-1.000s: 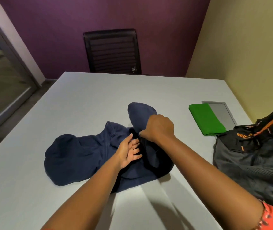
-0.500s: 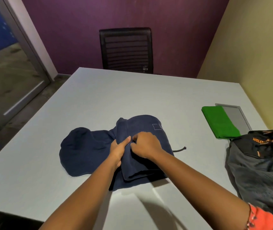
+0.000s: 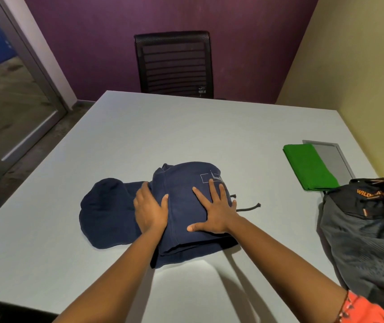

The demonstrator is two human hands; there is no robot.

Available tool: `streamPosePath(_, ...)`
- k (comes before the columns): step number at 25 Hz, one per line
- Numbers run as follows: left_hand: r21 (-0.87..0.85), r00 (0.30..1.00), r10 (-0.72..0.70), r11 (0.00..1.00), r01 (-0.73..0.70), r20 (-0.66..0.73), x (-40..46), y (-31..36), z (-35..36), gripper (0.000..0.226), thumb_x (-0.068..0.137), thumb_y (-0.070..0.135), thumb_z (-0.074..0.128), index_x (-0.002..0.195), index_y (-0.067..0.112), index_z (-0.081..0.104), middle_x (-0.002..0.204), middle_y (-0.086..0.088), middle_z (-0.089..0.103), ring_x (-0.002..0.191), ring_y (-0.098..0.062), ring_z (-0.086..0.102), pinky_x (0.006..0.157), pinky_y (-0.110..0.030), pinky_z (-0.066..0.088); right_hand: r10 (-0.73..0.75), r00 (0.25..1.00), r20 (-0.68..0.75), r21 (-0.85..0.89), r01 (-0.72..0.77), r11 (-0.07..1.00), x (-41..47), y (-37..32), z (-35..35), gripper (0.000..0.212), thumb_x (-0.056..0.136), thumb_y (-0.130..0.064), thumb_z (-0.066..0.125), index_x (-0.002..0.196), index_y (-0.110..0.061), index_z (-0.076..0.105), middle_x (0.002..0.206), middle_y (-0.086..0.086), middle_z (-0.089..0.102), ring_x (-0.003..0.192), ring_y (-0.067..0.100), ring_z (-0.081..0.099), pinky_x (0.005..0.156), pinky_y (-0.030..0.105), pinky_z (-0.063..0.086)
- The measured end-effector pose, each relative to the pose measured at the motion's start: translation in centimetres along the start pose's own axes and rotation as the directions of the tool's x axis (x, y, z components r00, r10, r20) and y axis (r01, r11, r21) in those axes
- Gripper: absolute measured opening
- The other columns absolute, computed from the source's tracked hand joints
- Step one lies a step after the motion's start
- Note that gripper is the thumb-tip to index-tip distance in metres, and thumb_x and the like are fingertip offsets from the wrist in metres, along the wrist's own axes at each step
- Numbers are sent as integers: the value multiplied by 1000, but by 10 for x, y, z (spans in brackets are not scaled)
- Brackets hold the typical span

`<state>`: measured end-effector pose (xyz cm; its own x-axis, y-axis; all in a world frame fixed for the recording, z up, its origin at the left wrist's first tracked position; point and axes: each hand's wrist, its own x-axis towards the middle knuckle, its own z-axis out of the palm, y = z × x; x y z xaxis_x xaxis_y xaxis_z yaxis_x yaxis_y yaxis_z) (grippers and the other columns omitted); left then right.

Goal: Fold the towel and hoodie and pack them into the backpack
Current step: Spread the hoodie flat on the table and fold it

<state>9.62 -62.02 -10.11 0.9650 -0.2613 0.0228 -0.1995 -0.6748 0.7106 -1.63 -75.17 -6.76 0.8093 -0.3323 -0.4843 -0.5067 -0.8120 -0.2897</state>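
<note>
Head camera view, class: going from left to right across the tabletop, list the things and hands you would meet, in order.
hoodie's hood → left hand → right hand → drawstring → green towel → backpack

The backpack (image 3: 368, 227) at four o'clock runs off the right edge. The green towel (image 3: 308, 169) covers part of a grey panel (image 3: 330, 159). The hoodie (image 3: 181, 206) print is illegible.
</note>
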Motion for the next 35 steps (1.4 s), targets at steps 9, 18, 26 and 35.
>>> streamPosePath(9,413,832,363,740,-531,420,-12,-5,28,71,77,57,-14,139,22,-20,146,2,-31,134,-15,-31,112,-46,-15,4,1000,31,-71,-2,997,5,5,12,117,68,-71,62,140,-43,-25,147,2,-42,136,33,-36,109,67,0)
streamPosePath(18,233,840,374,843,-485,394,5,-15,19,81,77,72,-17,141,23,-16,150,9,-21,139,-7,-22,111,-36,-18,29,998,56,-78,-25,997,7,1,8,116,68,-70,62,140,-44,-25,146,1,-43,137,32,-35,109,67,3)
streamPosePath(26,-330,573,-774,633,700,-269,44,-77,-52,75,93,33,51,149,6,8,155,-19,7,143,-33,9,115,-50,8,54,995,81,-60,-49,997,9,1,4,114,69,-69,63,141,-45,-22,148,0,-40,139,32,-32,109,68,5)
streamPosePath(35,-701,564,-803,290,651,192,54,-92,-88,45,94,30,50,133,8,46,135,-10,52,123,-29,49,100,-34,41,123,992,31,-44,-121,992,15,-3,7,105,72,-75,52,141,-45,-22,150,0,-37,140,34,-27,108,67,12)
